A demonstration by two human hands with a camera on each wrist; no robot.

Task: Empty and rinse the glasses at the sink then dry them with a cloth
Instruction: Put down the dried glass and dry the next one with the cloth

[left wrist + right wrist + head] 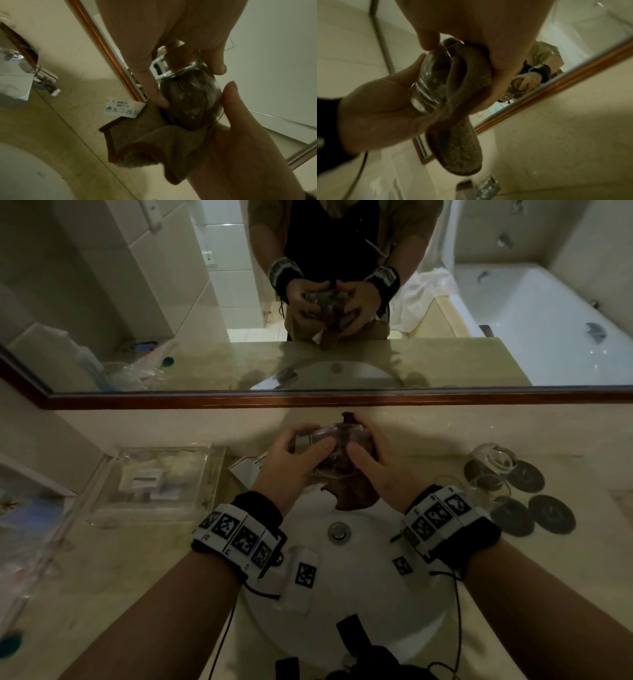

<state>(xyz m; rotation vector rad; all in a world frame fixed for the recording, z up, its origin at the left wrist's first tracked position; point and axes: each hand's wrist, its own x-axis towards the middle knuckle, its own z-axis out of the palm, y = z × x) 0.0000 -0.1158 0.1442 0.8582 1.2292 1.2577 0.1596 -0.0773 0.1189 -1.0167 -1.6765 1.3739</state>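
Your left hand (291,463) has its fingers curled round the base end of a small clear round-bodied drinking glass (320,451), held on its side above the far rim of the white oval sink basin (346,594), at about 12 o'clock from the drain. The left grip is wrapped on the glass itself: thumb across the near side, fingers behind it. Your right hand (380,470) grips the brown terry cloth (356,494) at the mouth end of the glass, thumb pressed onto the glass wall; part of the cloth is stuffed inside the glass (you can see its ribbed weave through the wall in the left wrist view), and the rest hangs down below both hands toward the basin. A white care label (123,108) sticks out from the cloth's edge.

At 2 o'clock from the basin, on the beige marble worktop (548,594), stands another clear glass (493,462) among four dark round coasters (551,513). At 10 o'clock sits a clear acrylic tray (154,484) with small white packets in it. The wood-framed mirror (308,397) runs along the back wall
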